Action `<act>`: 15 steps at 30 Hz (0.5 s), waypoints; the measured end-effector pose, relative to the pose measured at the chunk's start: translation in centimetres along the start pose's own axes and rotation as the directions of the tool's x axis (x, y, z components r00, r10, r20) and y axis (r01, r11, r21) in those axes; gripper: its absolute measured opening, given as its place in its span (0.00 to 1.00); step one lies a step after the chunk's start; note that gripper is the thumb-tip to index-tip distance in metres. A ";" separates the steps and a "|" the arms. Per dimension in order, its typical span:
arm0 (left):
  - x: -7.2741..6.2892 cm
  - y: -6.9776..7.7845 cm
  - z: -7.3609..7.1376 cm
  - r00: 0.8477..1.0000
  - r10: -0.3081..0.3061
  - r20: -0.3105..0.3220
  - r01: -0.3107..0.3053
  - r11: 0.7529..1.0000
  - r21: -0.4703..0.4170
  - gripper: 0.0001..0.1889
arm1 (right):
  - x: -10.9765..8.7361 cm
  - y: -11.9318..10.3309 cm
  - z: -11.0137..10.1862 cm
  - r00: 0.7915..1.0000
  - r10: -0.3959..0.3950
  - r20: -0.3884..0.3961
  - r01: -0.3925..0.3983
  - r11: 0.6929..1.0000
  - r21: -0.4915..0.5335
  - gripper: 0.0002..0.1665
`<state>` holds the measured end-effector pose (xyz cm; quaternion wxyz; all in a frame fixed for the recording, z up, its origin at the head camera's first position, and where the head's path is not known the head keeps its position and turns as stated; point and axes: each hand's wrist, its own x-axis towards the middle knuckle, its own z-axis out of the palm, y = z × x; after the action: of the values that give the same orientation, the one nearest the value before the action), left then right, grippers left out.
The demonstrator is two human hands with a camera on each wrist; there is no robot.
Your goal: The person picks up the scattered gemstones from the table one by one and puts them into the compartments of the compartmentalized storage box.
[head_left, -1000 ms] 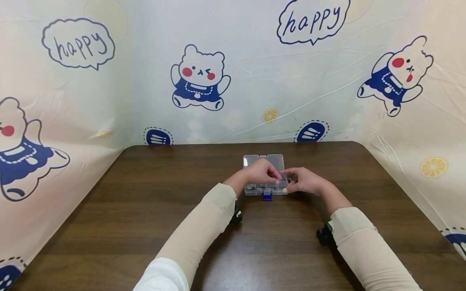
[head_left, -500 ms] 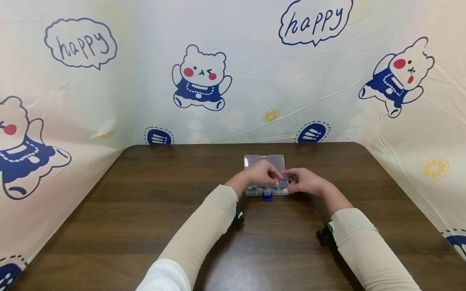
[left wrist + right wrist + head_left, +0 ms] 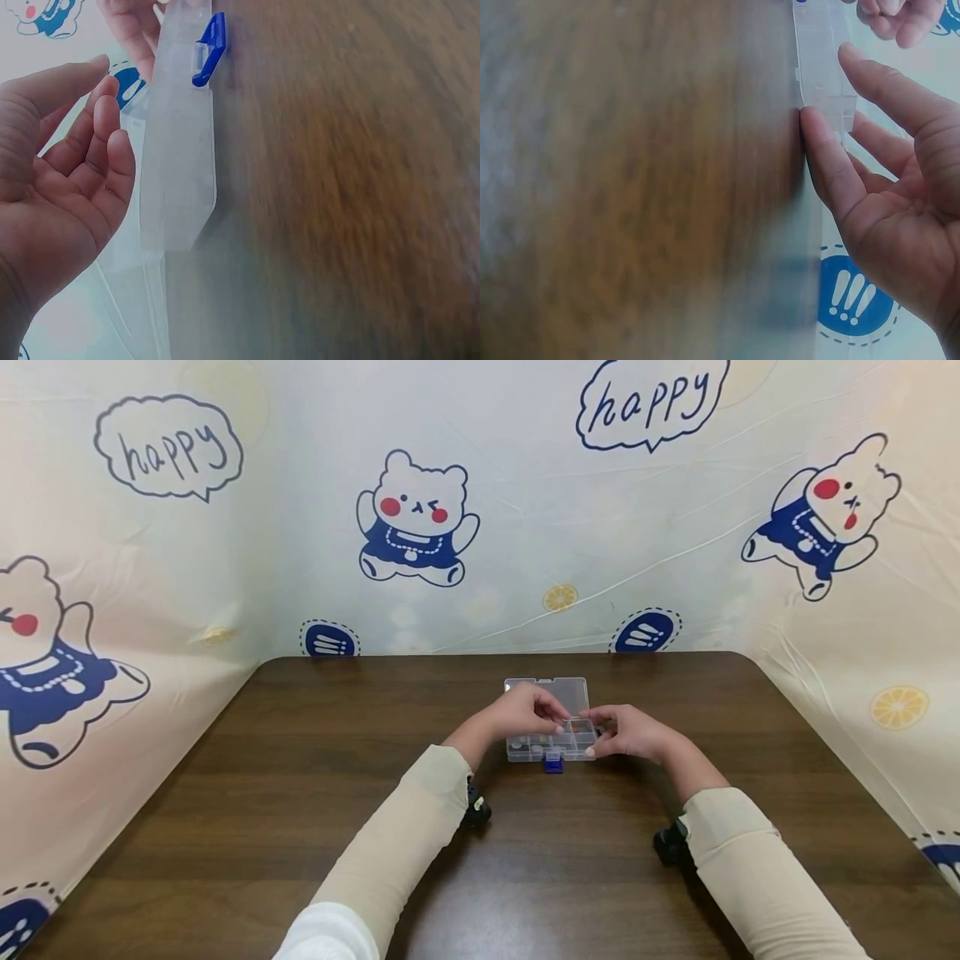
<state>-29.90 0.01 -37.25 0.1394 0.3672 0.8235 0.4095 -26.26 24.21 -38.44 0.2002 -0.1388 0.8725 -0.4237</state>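
A clear plastic compartment box point(image 3: 532, 757) lies on the table with its lid point(image 3: 567, 693) raised at the back and a blue latch point(image 3: 553, 765) hanging at the front. Small pieces sit in some compartments. My left hand point(image 3: 521, 710) hovers over the box with fingers curled, thumb and index tips close together; whether they pinch something small I cannot tell. In the left wrist view it is beside the box wall point(image 3: 176, 165). My right hand point(image 3: 633, 732) holds the box's right end, thumb at the front corner. The right wrist view shows its fingers point(image 3: 826, 150) against that end.
The dark wooden table point(image 3: 337, 827) extends around the box. Behind and beside it hangs a pale cloth backdrop point(image 3: 510, 485) printed with bears and "happy" bubbles. A black wrist camera point(image 3: 670, 843) sits under each sleeve.
My left hand has moved left and slightly back from the right compartments, uncovering an orange-red spot there. My right hand stays at the box's right end, and the box keeps its place.
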 end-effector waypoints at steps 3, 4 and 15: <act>-0.4 -0.2 -0.2 0.999 0.015 -0.028 -0.015 1.000 0.001 0.11 | 0.0 -0.1 0.0 1.000 -0.005 -0.002 0.005 1.000 -0.002 0.45; -0.6 -0.2 -0.3 0.999 0.018 -0.039 -0.018 1.000 -0.001 0.11 | 0.0 -0.1 0.0 1.000 -0.006 -0.004 0.006 1.000 0.000 0.45; -2.9 -0.5 -1.7 0.990 -0.057 -0.128 0.048 0.996 -0.072 0.12 | -0.1 0.4 0.2 0.999 0.003 -0.032 -0.003 1.000 0.000 0.47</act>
<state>-29.06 -3.24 -36.82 0.1088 0.3128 0.8256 0.4569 -26.09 24.35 -38.82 0.1869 -0.1305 0.8758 -0.4255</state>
